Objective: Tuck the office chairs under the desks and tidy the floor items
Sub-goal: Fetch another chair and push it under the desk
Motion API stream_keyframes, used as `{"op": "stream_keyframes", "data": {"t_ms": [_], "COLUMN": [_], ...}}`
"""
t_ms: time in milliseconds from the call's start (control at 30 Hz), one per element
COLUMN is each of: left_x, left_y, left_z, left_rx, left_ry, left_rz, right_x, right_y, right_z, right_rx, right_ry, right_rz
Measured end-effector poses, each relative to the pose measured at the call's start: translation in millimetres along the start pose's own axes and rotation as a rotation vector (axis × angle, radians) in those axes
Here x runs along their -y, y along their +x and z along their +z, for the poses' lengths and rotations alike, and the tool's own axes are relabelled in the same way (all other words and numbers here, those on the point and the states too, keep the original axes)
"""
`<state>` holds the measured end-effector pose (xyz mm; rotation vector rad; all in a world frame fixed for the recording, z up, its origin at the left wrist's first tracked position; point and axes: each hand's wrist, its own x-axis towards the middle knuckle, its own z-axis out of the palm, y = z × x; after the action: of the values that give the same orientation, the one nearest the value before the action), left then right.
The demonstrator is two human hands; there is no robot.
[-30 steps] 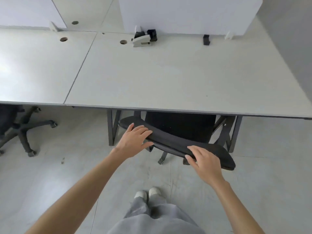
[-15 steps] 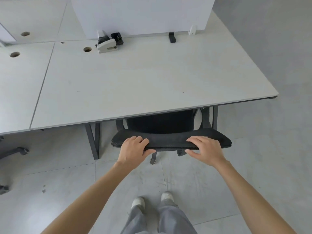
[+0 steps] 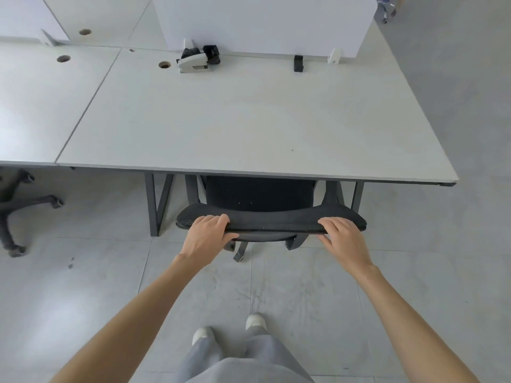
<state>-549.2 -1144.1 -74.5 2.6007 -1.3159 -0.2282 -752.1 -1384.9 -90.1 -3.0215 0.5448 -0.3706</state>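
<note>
At six o'clock of the white desk, I grasp the black office chair by its backrest's padded top edge, left hand and right hand curled over it; it should roll easily on casters.

A white stapler-like device lies at the far edge of the desktop, touching a small black object just to its right. Right of them, a black clip and a white bracket sit at the foot of a white divider panel standing along the far edge. Round cable holes pierce the surface left of the device. Near the bottom, grey trousers and two white shoes stand on grey floor tiles.
</note>
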Motion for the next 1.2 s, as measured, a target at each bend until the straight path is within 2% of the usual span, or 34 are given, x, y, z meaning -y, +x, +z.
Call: {"op": "stream_keyframes", "data": {"t_ms": [200, 400, 733, 1200], "left_x": [5.0, 5.5, -26.7, -9.4], "left_y": [-20.2, -61.7, -101.9, -105.7], "left_z": [-7.4, -3.5, 19.4, 12.2], "left_rx": [0.051, -0.009, -0.088, -0.078], "left_ry": [-0.029, -0.048, -0.086, -0.065], "left_rz": [-0.051, -0.007, 0.006, 0.046], "right_x": [18.9, 37.6, 19.9, 39.4], "right_y": [-23.9, -67.0, -88.5, -94.3], "right_z": [5.6, 8.0, -14.8, -18.2], "right_rx": [-0.01, -0.013, 0.01, 0.034], "right_ry": [0.038, 0.059, 0.095, 0.13], "right_rz": [0.003, 0.01, 0.009, 0.069]}}
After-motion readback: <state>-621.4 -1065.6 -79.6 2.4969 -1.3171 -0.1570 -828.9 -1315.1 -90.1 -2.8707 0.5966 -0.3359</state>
